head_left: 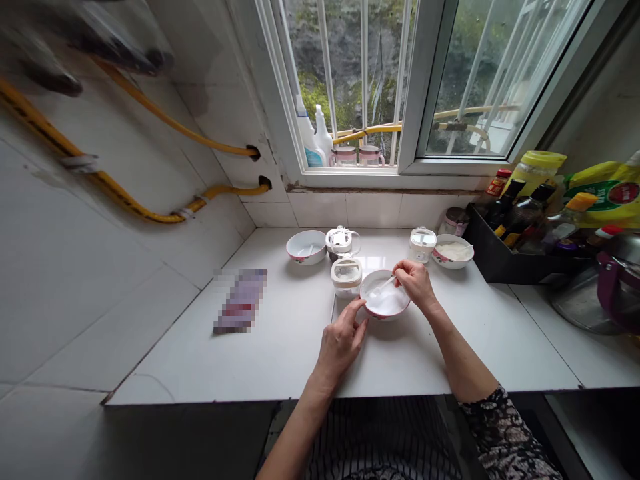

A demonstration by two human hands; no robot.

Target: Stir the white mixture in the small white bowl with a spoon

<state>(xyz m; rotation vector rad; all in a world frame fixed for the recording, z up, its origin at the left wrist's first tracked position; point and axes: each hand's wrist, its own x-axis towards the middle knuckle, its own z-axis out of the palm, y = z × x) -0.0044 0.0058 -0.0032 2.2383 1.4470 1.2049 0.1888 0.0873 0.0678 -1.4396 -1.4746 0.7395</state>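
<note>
My right hand [414, 283] pinches the handle of a small white spoon [384, 285], whose tip dips into a bowl [386, 317]. The bowl is white with a pinkish-red rim and holds a white, fine-looking substance [387, 301]. At its left edge, the fingers of my left hand [345, 337] grip the rim and side. A clear-walled seasoning jar with a white lid [347, 277] stands just left of the bowl. Behind that jar is a second lidded jar [340, 240] with dark contents, beside another white bowl [306, 248] with a spoon in it.
Toward the back right stand a white-lidded jar [423, 244] and a bowl of pale contents [453, 253]. A black box of bottles [515, 260] and a pot with a purple handle [615, 287] are at the right. A blurred-out flat item [241, 301] lies on the left counter.
</note>
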